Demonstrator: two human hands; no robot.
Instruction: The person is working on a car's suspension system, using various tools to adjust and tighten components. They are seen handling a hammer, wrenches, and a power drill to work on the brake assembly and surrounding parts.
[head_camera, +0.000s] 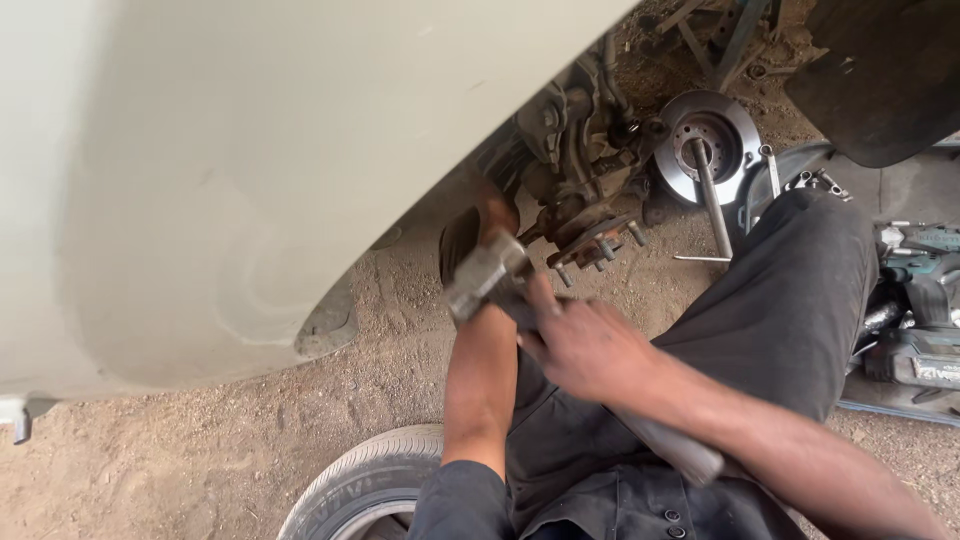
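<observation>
My right hand grips the handle of a heavy metal hammer, whose blocky head is blurred just below the wheel arch. My left hand reaches up behind the hammer head, close to a dark part beside the rusty wheel hub with its bare studs. The hammer head and the shadow of the arch hide the left fingers, so their grip is unclear. The hammer handle runs down across my lap past my right forearm.
The pale car fender fills the upper left. A brake disc lies on the dirt behind the hub with a long metal bar leaning on it. A cordless power tool lies at right. A tyre sits under me.
</observation>
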